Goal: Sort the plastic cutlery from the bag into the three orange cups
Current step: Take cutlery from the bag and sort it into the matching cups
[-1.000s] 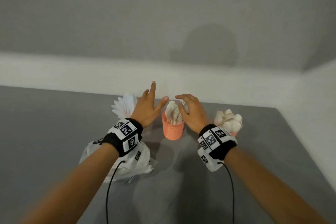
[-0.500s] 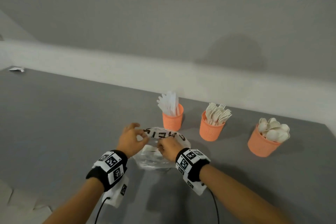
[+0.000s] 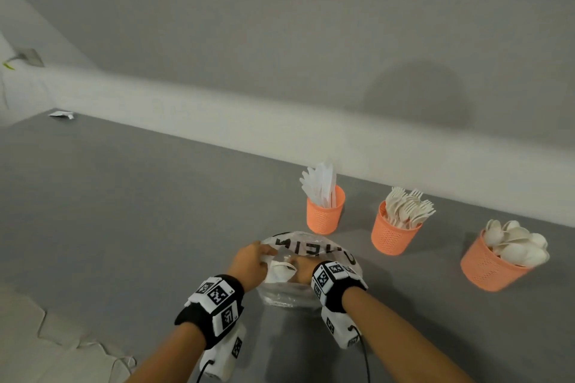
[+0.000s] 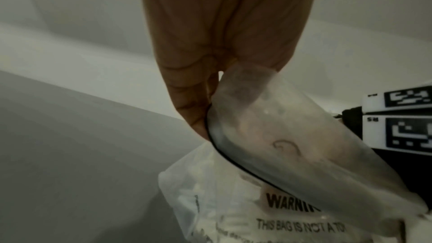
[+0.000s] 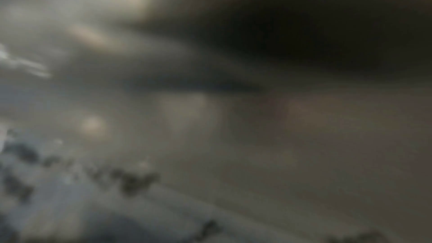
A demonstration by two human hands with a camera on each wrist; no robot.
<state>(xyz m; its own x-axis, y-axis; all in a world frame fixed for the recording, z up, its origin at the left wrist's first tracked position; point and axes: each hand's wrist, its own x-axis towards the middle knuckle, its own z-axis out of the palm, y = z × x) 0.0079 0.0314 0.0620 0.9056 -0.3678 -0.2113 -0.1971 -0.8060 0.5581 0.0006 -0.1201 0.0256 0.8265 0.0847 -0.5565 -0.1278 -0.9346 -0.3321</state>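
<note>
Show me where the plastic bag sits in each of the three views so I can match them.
Head: the plastic bag lies low centre, between the two hands, in front of the cups.
Left wrist: it fills the lower right; the left hand pinches its rim.
Right wrist: only a blurred film with dark print, lower left; unsure.
Shared landmark: the bag's black printed lettering.

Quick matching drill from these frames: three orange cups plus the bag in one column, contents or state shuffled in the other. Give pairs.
Column 1
1. left cup
2. middle cup
3. right cup
4. plastic bag

Column 2
A. holds spoons
B. held by the left hand at its rim, right hand at its mouth
C. holds knives
D. holds forks

Pairs: 1-C, 2-D, 3-A, 4-B
</note>
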